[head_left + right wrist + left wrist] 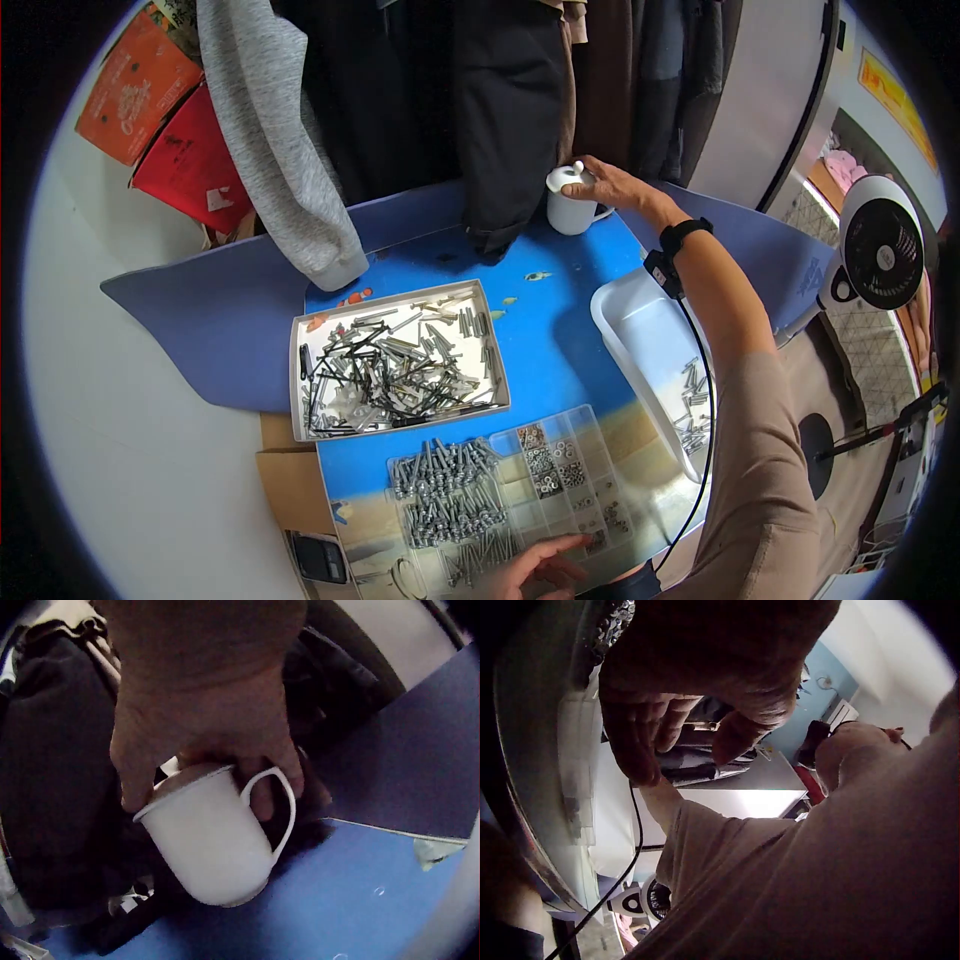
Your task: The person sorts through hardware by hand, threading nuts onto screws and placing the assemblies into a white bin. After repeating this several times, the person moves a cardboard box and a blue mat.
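A white lidded mug (pixel 572 212) stands at the far side of the blue table. My right hand (pixel 618 188) holds it from above, fingers spread round its lid and rim. In the right wrist view, the thumb is at one side of the mug's rim (pixel 187 791) and other fingers come down by the handle (pixel 289 814). My left hand (pixel 540 572) is at the near edge, fingers loosely bent with nothing in them. Close to it lie a clear divided box (pixel 515 470) of nuts and washers and a clear tray of bolts (pixel 450 500).
A white box (pixel 400 428) of mixed screws and bolts sits at the left. On the right, a white basin (pixel 640 330) with some screws lies under my right arm. Clothes (pixel 510 110) hang over the back edge. A fan (pixel 882 245) stands at the right; a black cable (pixel 708 440) trails from my right wrist.
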`<move>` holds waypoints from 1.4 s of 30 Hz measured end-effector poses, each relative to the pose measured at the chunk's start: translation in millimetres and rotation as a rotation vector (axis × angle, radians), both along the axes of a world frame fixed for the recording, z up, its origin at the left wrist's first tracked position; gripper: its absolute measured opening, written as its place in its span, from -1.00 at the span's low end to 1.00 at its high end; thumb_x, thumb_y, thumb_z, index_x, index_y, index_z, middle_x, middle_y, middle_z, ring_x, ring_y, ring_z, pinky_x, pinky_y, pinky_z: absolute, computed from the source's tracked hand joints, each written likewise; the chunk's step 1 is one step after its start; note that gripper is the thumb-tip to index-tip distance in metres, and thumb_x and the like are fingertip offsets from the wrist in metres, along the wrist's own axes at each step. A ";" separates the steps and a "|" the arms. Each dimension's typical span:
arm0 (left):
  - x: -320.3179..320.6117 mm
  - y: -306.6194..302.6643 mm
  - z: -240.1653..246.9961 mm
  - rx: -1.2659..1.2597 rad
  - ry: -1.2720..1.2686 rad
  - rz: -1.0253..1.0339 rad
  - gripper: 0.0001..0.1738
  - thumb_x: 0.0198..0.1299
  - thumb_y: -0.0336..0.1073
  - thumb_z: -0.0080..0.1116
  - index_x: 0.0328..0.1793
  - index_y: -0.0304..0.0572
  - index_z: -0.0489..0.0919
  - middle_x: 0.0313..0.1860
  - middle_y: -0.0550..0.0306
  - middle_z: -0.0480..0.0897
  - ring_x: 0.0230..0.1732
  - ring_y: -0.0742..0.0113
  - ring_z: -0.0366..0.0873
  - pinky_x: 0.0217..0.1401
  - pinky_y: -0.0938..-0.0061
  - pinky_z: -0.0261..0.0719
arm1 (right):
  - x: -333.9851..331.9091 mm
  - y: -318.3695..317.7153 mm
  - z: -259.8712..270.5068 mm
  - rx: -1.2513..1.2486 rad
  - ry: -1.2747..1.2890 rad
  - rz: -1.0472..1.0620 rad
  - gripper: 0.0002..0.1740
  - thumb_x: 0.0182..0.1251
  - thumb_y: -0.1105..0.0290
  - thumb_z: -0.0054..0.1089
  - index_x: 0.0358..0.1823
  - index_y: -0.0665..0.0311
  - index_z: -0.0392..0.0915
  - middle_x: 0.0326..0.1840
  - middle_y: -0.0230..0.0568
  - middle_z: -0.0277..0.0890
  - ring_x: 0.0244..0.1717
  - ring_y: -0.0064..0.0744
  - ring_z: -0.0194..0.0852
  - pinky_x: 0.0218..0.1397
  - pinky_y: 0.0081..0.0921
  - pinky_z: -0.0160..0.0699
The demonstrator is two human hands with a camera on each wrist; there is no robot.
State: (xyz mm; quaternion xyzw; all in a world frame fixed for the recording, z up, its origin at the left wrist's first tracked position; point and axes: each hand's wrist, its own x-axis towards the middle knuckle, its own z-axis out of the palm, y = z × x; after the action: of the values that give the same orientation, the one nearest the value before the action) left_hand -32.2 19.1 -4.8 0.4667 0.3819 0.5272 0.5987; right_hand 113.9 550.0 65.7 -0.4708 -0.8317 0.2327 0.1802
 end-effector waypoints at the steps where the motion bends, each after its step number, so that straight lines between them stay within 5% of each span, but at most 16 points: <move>1: 0.0 0.1 0.1 -0.001 0.002 -0.003 -0.43 0.35 -0.36 0.13 0.48 -0.26 0.38 -0.12 0.05 0.63 -0.17 0.32 0.65 -0.09 0.40 0.60 | 0.0 0.0 -1.9 -0.001 0.002 -0.003 0.08 0.13 -0.30 0.38 0.44 0.40 0.26 0.38 0.28 0.36 0.45 0.10 0.33 0.48 -0.21 0.32; 4: 0.4 0.7 0.7 -0.020 -0.026 -0.019 -0.42 0.36 -0.30 0.14 0.49 -0.25 0.38 -0.12 0.08 0.63 -0.16 0.33 0.63 -0.08 0.39 0.59 | -0.3 1.7 -8.2 -0.025 0.046 -0.020 0.09 0.13 -0.31 0.37 0.44 0.39 0.26 0.38 0.28 0.36 0.43 0.14 0.35 0.47 -0.19 0.33; 6: -0.7 3.0 2.4 0.023 -0.016 -0.036 -0.41 0.38 -0.26 0.16 0.49 -0.25 0.37 -0.06 0.08 0.61 -0.11 0.32 0.62 -0.04 0.38 0.59 | 0.1 5.5 -13.3 -0.030 0.084 0.009 0.22 -0.02 -0.54 0.26 0.46 0.26 0.23 0.37 0.28 0.35 0.44 0.16 0.31 0.50 -0.13 0.31; 9: 2.0 1.6 10.2 -0.061 -0.118 -0.012 -0.40 0.39 -0.22 0.18 0.49 -0.25 0.36 0.09 0.06 0.60 -0.06 0.31 0.60 0.00 0.36 0.58 | -3.1 3.0 -17.2 -0.035 0.051 -0.017 0.09 0.15 -0.35 0.32 0.44 0.38 0.21 0.32 0.36 0.36 0.40 0.24 0.35 0.41 -0.08 0.43; 14: 2.0 0.1 6.0 -0.049 -0.179 0.010 -0.40 0.38 -0.23 0.19 0.49 -0.27 0.36 0.27 0.04 0.55 -0.04 0.32 0.59 0.02 0.36 0.58 | -6.6 -29.3 -9.1 -0.041 -0.006 -0.021 0.14 0.16 -0.40 0.25 0.47 0.38 0.13 0.32 0.38 0.25 0.40 0.33 0.29 0.29 -0.03 0.58; 24: 4.1 -15.5 12.1 0.030 -0.142 0.032 -0.45 0.35 -0.33 0.18 0.44 -0.29 0.38 0.41 -0.01 0.46 -0.05 0.41 0.60 -0.18 0.48 0.56 | -16.2 -63.9 -15.0 0.034 -0.029 0.034 0.17 0.20 -0.48 0.10 0.49 0.42 0.13 0.31 0.42 0.25 0.36 0.38 0.33 0.37 -0.04 0.47; 28: 4.8 -32.6 16.7 0.055 -0.141 0.077 -0.47 0.35 -0.34 0.19 0.41 -0.28 0.38 0.49 -0.06 0.37 -0.03 0.38 0.60 -0.20 0.50 0.56 | -12.8 -77.3 -1.8 0.032 -0.046 0.004 0.09 0.25 -0.38 0.13 0.56 0.30 0.10 0.46 0.33 0.17 0.46 0.31 0.22 0.50 -0.07 0.28; 31: 10.7 -53.2 42.9 0.019 -0.220 0.311 -0.65 0.32 -0.43 0.18 0.20 -0.32 0.50 0.21 -0.02 0.58 -0.24 0.47 0.57 -0.35 0.58 0.47 | 0.0 -60.1 -8.8 0.142 0.066 0.060 0.03 0.26 -0.12 0.33 0.55 0.38 0.10 0.52 0.27 0.17 0.51 0.16 0.20 0.54 -0.17 0.22; 33: -3.2 -79.2 59.4 -0.175 -0.200 0.123 -0.48 0.33 -0.41 0.12 0.40 -0.43 0.41 0.25 -0.05 0.58 0.10 0.33 0.56 0.23 0.43 0.47 | -2.4 -100.5 24.3 -0.041 0.205 0.020 -0.02 0.34 -0.02 0.27 0.55 0.49 0.06 0.58 0.25 0.09 0.56 0.09 0.11 0.58 -0.20 0.14; 35: -8.0 -104.5 65.0 -0.186 -0.151 0.093 -0.51 0.29 -0.43 0.13 0.35 -0.39 0.45 0.25 -0.03 0.58 0.08 0.38 0.55 0.15 0.49 0.50 | 8.2 -94.4 21.9 0.086 -0.009 -0.006 -0.05 0.39 -0.07 0.19 0.56 0.43 0.06 0.59 0.27 0.03 0.60 0.11 0.02 0.61 -0.20 0.08; 39: -23.9 -169.3 34.4 -0.148 -0.060 0.131 -0.49 0.21 -0.45 0.16 0.33 -0.34 0.48 0.23 0.06 0.59 0.03 0.43 0.56 0.07 0.54 0.54 | 30.5 -122.4 43.3 0.210 -0.230 0.186 -0.27 0.38 0.20 0.28 0.48 0.36 0.26 0.48 0.19 0.26 0.50 0.03 0.22 0.55 -0.24 0.20; 42: -35.6 -230.0 21.6 0.021 0.014 0.415 -0.61 0.20 -0.42 0.18 0.18 -0.32 0.57 0.22 -0.03 0.60 -0.02 0.36 0.61 -0.02 0.50 0.59 | 46.7 -159.2 72.9 0.281 -0.216 0.299 -0.38 0.30 0.36 0.31 0.38 0.37 0.41 0.39 0.15 0.39 0.39 -0.01 0.39 0.44 -0.29 0.37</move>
State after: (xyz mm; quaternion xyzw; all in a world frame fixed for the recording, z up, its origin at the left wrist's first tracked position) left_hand -67.8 -210.8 16.9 0.3878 0.4686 0.6398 0.4699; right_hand 160.6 390.8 138.5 -0.3351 -0.9308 0.0870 0.1171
